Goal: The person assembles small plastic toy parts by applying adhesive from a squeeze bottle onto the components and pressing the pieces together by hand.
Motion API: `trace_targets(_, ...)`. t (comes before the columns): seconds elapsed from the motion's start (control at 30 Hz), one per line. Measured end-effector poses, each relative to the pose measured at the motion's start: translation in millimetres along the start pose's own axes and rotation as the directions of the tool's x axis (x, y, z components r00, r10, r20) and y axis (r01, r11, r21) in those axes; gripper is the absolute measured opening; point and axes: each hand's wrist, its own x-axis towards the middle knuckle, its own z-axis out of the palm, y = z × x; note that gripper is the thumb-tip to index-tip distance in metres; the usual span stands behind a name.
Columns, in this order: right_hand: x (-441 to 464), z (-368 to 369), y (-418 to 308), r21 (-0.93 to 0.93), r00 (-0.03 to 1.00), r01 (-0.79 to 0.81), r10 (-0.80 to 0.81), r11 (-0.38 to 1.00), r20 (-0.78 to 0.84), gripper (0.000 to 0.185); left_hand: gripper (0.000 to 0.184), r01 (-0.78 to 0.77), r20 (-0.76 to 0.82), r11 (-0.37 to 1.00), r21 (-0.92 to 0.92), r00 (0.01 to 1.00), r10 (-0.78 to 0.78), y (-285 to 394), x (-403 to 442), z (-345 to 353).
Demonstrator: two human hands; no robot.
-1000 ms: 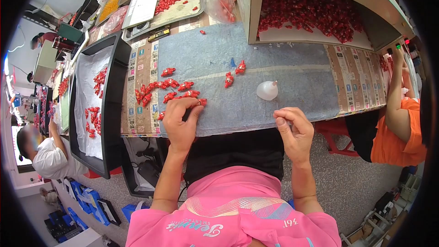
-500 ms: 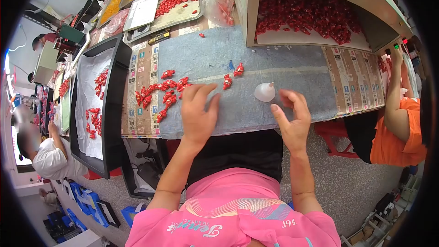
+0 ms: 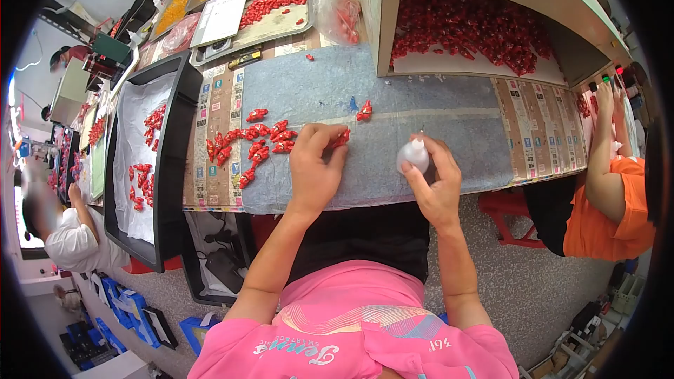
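My left hand (image 3: 317,161) pinches a small red piece (image 3: 340,138) over the blue cloth (image 3: 449,161). Wrapped around a white squeeze bottle (image 3: 414,154), my right hand (image 3: 439,184) has its thumb on the bottle's front, and the nozzle points up. Another red piece (image 3: 364,111) lies on the cloth above and between my hands, beside a small blue mark. To the left of my left hand, several red pieces (image 3: 258,131) form a loose cluster, some of them touching.
A black tray (image 3: 168,168) with red pieces on white paper stands at the left. An open box (image 3: 385,35) holds a red heap at the back right. Metal trays (image 3: 309,7) are at the back left. Co-workers sit at both sides.
My left hand has moved from the cluster to the right and taken hold of a red piece. My right hand has closed on the bottle, which stood on the cloth before.
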Motion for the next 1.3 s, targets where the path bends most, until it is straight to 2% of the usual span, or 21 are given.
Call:
trace_targets(0.03,-2.6,-3.1,-4.6,0.019,1.000,0.028,-0.028,0.999,0.002,0.038,0.029,0.005,-0.005,1.000,0.000,1.000,-0.005,-1.7,-5.0,-1.8)
trace_targets(0.07,-5.5,-6.9,-11.6,0.018,1.000,0.029,-0.029,0.999,0.010,0.038,0.031,0.134,0.044,0.962,-0.238,0.991,-0.127,-4.5,-10.8,-2.9)
trace_targets(0.1,-8.7,-11.5,-20.3,0.103,0.998,-0.042,0.036,0.994,0.056,0.038,0.032,0.260,0.119,0.852,-0.455,0.966,-0.231,-2.9,-14.7,-5.2)
trace_targets(0.13,-11.7,-14.9,-26.6,0.183,0.989,-0.117,0.099,0.976,0.108,0.038,0.032,0.263,0.114,0.849,-0.458,0.965,-0.237,0.7,-19.7,-8.6)
trace_targets(0.17,-13.7,-18.8,-28.5,0.180,0.988,-0.117,0.097,0.977,0.116,0.038,0.030,0.427,0.237,0.635,-0.644,0.900,-0.365,6.3,-24.3,-12.9)
trace_targets(0.2,-15.2,-24.3,-28.5,0.130,0.984,-0.083,0.060,0.988,0.169,0.042,0.029,0.549,0.383,0.353,-0.758,0.812,-0.441,11.9,-26.9,-16.9)
trace_targets(0.23,-16.8,-28.8,-28.5,0.082,0.974,-0.045,0.025,0.996,0.223,0.047,0.029,0.547,0.379,0.349,-0.761,0.811,-0.445,13.7,-29.1,-19.9)
trace_targets(0.3,-19.9,-34.1,-29.8,0.109,0.975,-0.066,0.040,0.992,0.221,0.049,0.026,0.654,0.573,0.063,-0.753,0.701,-0.425,14.9,-33.2,-24.5)
trace_targets(0.37,-22.2,-34.8,-33.8,0.137,0.975,-0.085,0.054,0.987,0.215,0.051,0.027,0.668,0.588,0.063,-0.742,0.693,-0.417,15.6,-38.8,-24.4)
trace_targets(0.43,-24.6,-32.6,-39.2,0.390,0.954,-0.299,0.267,0.871,0.136,0.051,0.027,0.684,0.607,0.061,-0.727,0.682,-0.408,16.3,-42.7,-22.9)
trace_targets(0.5,-23.8,-30.7,-35.9,0.412,0.954,-0.298,0.268,0.861,0.132,0.051,0.030,0.703,0.632,0.038,-0.710,0.660,-0.406,16.5,-44.6,-21.4)
trace_targets(0.57,-24.4,-27.5,-31.5,0.457,0.973,-0.227,0.213,0.860,0.083,0.051,0.031,0.699,0.630,0.040,-0.714,0.665,-0.401,16.4,-45.4,-20.3)
trace_targets(0.77,-23.7,-26.9,-27.4,0.350,0.987,-0.160,0.145,0.923,0.068,0.045,0.031,0.721,0.648,0.085,-0.688,0.663,-0.374,16.6,-44.9,-20.8)
trace_targets(0.87,-23.8,-26.7,-30.2,0.337,0.977,-0.213,0.195,0.917,0.085,0.044,0.031,0.726,0.648,0.102,-0.680,0.659,-0.382,18.0,-44.4,-21.0)
trace_targets(1.3,-24.8,-23.9,-29.7,0.297,0.971,-0.239,0.219,0.925,0.099,0.042,0.032,0.747,0.662,0.145,-0.649,0.649,-0.375,17.4,-43.5,-22.4)
